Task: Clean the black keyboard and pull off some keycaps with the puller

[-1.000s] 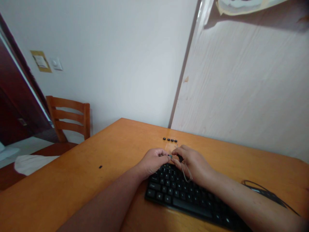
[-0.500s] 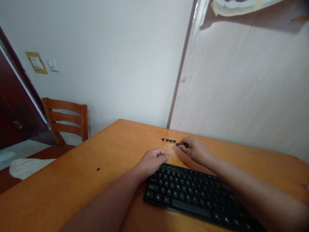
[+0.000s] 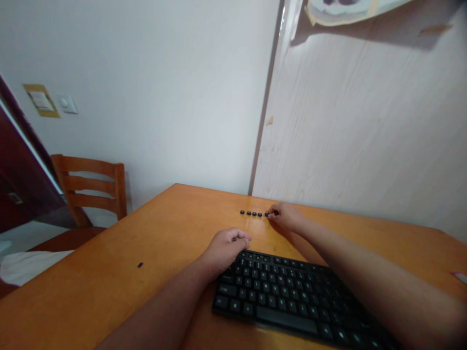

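Observation:
A black keyboard [image 3: 284,287] lies on the wooden table, with bare switch spots in its top row near the left end. My left hand [image 3: 224,250] rests at its upper left corner, fingers curled and thumb against them; I see nothing between them. Further back, my right hand [image 3: 286,216] pinches a small black keycap [image 3: 266,214] at the table surface. A dark handle [image 3: 276,212], which looks like a wire keycap puller's, is tucked in the same hand, mostly hidden. Just left of it, several black keycaps [image 3: 254,214] stand in a row.
A small dark flat piece [image 3: 140,265] lies on the table [image 3: 175,223] to the left. Behind the table is a wall [image 3: 182,97]. A wooden chair [image 3: 93,187] stands beyond the left edge. Part of a pale red-edged object [image 3: 460,277] shows at the far right.
My right hand has moved from beside my left hand, back to the row's right end, bringing the keycap there. My left hand has stayed at the keyboard corner. The view has turned slightly right.

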A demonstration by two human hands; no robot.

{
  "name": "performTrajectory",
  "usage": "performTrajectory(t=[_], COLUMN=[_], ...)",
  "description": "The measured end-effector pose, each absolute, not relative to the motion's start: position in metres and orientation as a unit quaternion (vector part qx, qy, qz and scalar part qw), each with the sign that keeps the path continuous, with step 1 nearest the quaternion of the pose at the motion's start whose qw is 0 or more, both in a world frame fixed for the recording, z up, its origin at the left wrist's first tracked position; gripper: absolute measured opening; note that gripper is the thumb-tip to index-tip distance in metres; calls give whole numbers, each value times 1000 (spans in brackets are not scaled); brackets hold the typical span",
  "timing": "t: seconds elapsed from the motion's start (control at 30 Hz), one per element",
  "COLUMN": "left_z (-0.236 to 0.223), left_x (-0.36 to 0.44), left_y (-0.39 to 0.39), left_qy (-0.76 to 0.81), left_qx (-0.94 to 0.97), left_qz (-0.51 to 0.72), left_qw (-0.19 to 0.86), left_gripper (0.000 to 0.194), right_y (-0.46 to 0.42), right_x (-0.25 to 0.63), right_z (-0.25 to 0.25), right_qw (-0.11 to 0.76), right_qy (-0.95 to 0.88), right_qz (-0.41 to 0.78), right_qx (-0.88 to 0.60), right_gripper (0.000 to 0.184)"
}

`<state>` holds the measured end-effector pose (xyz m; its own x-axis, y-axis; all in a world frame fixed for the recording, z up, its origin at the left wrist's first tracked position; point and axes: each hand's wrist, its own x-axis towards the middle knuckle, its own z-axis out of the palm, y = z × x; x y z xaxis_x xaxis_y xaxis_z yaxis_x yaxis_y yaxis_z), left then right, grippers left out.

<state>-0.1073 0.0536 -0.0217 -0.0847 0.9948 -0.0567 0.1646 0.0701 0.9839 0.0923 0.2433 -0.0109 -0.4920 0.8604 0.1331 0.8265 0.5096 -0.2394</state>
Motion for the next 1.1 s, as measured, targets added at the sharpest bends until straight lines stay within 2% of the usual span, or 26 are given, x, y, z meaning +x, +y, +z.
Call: performTrajectory(t=[0.57,1.1], left_z=[-21,-21], left_x=[-107,-107], left_y=[53,53], left_qy=[580,577], left_qx=[513,505], left_qz=[454,460], left_qw=[442,447], left_gripper=[23,20], right_y=[232,233], right_x=[86,88], right_z=[-2,-3], right_qw=[94,105], right_qy=[-861,-863], right_qz=[42,49], right_qx=[-498,-493], right_gripper=[25,27])
